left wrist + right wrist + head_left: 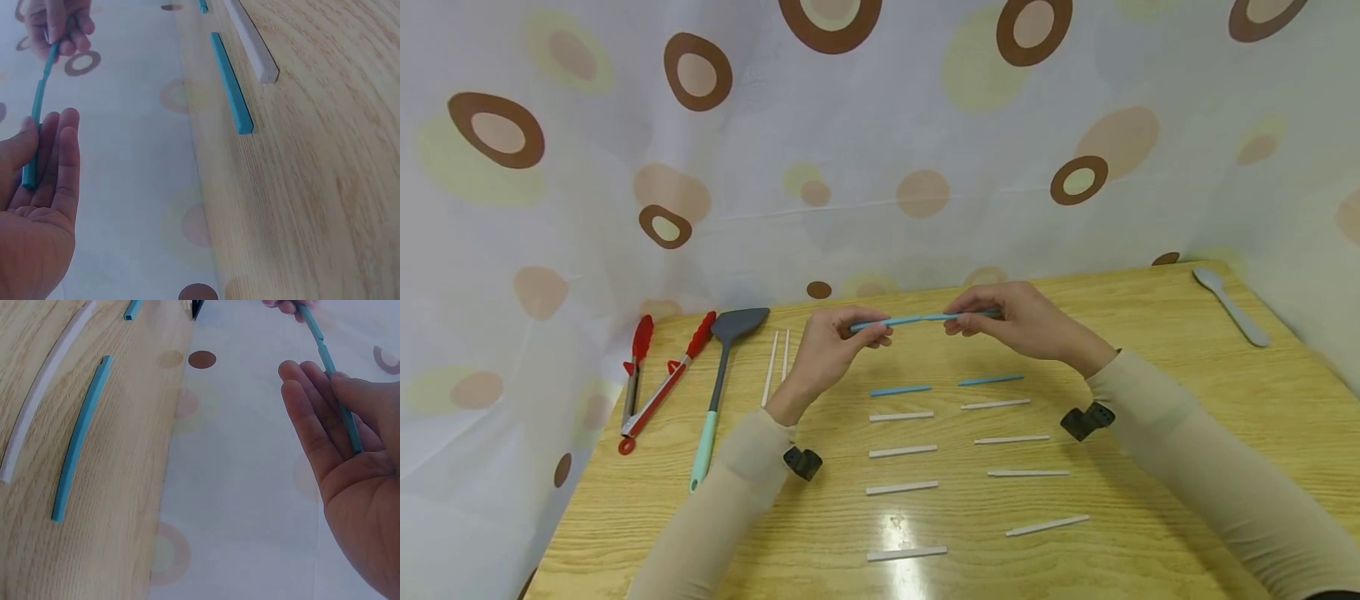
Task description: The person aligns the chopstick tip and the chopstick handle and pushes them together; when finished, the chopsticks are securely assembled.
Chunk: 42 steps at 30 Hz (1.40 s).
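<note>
Spotted cloth is hanging behind a wooden surface. Above that surface, the left hand is pinching one blue piece, the left piece, between thumb and fingers, and the right hand is pinching its partner, the right piece, in the same way. Both pieces are bridging the gap between the hands, nearly in line, their inner ends meeting; whether those ends are locking or merely touching, I cannot tell.

Fitting this pair end to end seems to be the step in hand. The next move is probably calling for a steady pinch on both sides, with any pressure running along the pieces; a sideways push could be slipping the ends apart.

Nearer the person than the hands, two loose blue pieces are lying apart, and two columns of white pieces are running on below them. Just left of the left hand, chopsticks are lying partly hidden; beyond them a spatula and tongs are resting. Well right of the right hand, a spoon is lying. No container is showing in any view.
</note>
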Available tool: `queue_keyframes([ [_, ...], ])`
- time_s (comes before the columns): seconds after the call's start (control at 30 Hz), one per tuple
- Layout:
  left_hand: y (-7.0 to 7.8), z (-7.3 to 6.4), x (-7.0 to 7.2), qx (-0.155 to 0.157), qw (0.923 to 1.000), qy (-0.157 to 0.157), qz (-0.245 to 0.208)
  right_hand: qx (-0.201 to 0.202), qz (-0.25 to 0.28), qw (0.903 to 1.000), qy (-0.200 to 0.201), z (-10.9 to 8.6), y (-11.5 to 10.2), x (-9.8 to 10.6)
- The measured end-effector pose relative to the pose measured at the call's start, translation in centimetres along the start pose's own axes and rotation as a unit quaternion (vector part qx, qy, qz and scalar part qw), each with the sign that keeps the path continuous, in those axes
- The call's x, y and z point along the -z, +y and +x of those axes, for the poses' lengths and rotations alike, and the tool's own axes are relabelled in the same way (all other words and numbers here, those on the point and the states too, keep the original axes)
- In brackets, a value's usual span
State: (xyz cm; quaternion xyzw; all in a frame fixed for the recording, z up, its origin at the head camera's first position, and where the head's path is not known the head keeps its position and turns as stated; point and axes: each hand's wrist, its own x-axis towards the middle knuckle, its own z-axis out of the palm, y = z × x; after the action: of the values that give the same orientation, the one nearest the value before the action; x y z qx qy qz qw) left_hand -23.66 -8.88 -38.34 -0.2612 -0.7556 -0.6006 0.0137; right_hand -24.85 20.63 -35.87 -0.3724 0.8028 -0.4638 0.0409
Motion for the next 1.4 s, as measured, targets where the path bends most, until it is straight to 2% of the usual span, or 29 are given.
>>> queue_keyframes([
  [0.2, 0.1, -0.2, 0.1, 0.000, 0.9996, 0.003, 0.027, 0.005, -0.014, 0.9999, 0.000, 0.2, -0.1, 0.0],
  [0.23, -0.4, -0.1, 0.1, -0.002, 0.9996, 0.002, 0.029, 0.004, -0.013, 0.9999, 0.000, 0.1, -0.1, 0.0],
  [0.47, -0.5, -0.2, 0.0, 0.011, 0.9996, -0.001, 0.025, 0.001, 0.000, 1.0000, 0.002, 0.1, -0.2, -0.2],
  [0.6, 0.0, -0.4, 0.0, 0.016, 0.9999, -0.001, 0.006, -0.029, 0.045, 0.9985, 0.004, 0.1, -0.3, -0.2],
  [0.7, 1.3, -0.7, -0.2, 0.012, 0.9998, -0.008, -0.011, -0.060, 0.099, 0.9931, 0.018, 0.1, -0.6, -0.1],
  [0.83, 3.1, -1.0, -0.3, 0.002, 1.0000, -0.009, -0.003, -0.077, 0.155, 0.9841, 0.039, 0.1, -0.8, -0.1],
  [0.97, 3.7, -1.1, -0.3, 0.000, 1.0000, -0.006, 0.005, -0.063, 0.169, 0.9828, 0.041, 0.0, -0.9, -0.4],
  [1.17, 3.6, -1.1, 0.0, 0.013, 0.9989, -0.006, -0.044, -0.037, 0.161, 0.9847, 0.055, 0.0, -1.0, -1.2],
  [1.3, 2.9, -0.8, 0.1, 0.019, 0.9973, 0.001, -0.071, -0.021, 0.157, 0.9847, 0.072, 0.1, -1.2, -1.5],
  [1.4, 2.0, -0.5, 0.2, 0.013, 0.9962, 0.002, -0.086, -0.007, 0.155, 0.9842, 0.086, 0.2, -1.5, -1.7],
])
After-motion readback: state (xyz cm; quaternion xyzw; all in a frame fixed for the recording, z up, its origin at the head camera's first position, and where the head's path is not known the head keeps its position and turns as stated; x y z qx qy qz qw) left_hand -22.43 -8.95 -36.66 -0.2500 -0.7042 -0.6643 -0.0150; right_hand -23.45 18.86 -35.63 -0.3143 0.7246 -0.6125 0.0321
